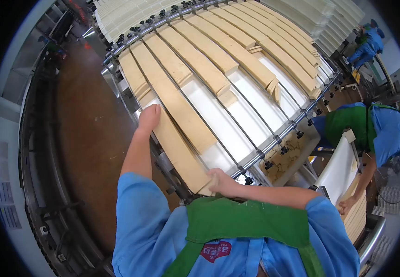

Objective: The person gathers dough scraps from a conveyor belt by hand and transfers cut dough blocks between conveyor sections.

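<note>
A long, flat, pale-tan strip is held along the left side of a white bench, gripped at its far end by the left hand's curled fingers and pinched at its near corner by the right hand's; similar tan strips are ranged beside it.

1 head-worn camera faces forward and down, close over the tan strip.

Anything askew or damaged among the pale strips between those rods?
Yes: ahead of the right hand, one strip stack has splayed layers at its near end, fanned out of line, while most neighbouring ends look squarer.
</note>
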Action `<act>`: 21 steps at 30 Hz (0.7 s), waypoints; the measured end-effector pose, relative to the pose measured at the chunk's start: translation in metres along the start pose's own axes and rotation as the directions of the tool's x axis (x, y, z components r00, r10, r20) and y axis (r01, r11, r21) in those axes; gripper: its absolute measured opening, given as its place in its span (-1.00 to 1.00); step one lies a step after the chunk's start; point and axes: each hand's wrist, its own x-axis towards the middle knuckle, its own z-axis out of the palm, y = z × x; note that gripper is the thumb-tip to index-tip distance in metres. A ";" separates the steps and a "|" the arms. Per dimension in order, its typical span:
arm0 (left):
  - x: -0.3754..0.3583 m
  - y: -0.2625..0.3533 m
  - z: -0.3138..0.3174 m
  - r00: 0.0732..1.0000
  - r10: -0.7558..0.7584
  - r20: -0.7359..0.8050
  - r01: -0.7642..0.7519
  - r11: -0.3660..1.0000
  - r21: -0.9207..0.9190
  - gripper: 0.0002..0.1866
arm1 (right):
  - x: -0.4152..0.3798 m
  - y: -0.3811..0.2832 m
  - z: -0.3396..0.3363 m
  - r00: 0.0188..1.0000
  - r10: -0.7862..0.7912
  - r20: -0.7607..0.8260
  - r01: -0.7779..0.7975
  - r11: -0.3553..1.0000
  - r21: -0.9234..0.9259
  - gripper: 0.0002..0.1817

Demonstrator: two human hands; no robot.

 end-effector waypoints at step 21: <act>-0.020 0.044 -0.006 0.913 -0.020 -0.407 -0.213 0.828 -0.518 -0.85 | 0.064 -0.012 -0.010 0.990 -0.103 0.099 0.041 0.868 0.495 -0.64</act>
